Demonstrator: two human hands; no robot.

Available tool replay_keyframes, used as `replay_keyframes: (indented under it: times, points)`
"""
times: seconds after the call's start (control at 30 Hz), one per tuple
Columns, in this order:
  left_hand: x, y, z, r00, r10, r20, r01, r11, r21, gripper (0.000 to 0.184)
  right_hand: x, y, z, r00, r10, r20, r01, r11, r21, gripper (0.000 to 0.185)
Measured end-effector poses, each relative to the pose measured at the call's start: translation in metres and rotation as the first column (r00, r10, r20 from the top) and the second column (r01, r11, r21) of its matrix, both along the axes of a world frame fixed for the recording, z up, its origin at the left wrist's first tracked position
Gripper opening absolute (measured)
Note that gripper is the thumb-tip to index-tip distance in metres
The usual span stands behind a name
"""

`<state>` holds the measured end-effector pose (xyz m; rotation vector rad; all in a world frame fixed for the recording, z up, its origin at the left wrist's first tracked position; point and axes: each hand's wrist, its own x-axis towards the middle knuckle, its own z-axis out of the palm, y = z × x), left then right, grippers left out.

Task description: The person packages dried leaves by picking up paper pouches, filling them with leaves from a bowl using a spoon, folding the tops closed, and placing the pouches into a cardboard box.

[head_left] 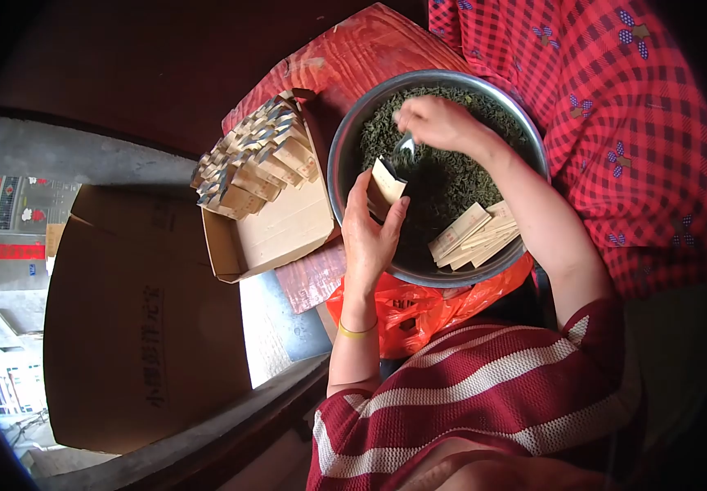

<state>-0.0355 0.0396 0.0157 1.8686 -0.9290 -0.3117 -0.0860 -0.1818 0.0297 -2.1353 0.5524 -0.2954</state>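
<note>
My left hand (372, 243) is closed around a small pale paper packet (388, 182), whose top stands open beside the spoon. My right hand (442, 123) pinches a metal spoon (405, 147), its bowl pointing down close to the packet's mouth. Both are over a wide steel basin (338, 147) that holds dark green dried leaves (451, 176), probably tea. Several flat paper packets (476, 237) lie in a fanned stack on the leaves, at the near right side of the basin.
Left of the basin, a shallow cardboard box (284, 245) holds rows of packets (255, 159). A red wood-grain tabletop (353, 49) lies beneath. Red plastic bag (419, 307) sits below the basin, checked red cloth (582, 123) at right, and a large carton (149, 319) at lower left.
</note>
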Motion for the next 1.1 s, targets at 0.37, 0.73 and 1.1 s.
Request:
replay_keyframes:
  times: [0.37, 0.73, 1.1]
  points:
    - [0.000, -0.001, 0.000, 0.997, 0.004, 0.082, -0.007, 1.000, 0.031, 0.059, -0.011, -0.002, 0.025, 0.946, -0.043, 0.323, -0.054, 0.956, 0.288, 0.036]
    - [-0.003, -0.002, 0.002, 0.974, -0.015, 0.227, -0.021, 0.987, 0.157, 0.056, -0.013, 0.014, 0.016, 0.958, 0.075, 0.276, 0.019, 0.946, -0.323, 0.032]
    - [-0.003, -0.004, 0.004, 0.992, 0.050, 0.119, -0.067, 0.987, 0.148, 0.056, -0.015, 0.042, 0.032, 0.766, 0.403, 0.501, 0.014, 0.769, -0.639, 0.017]
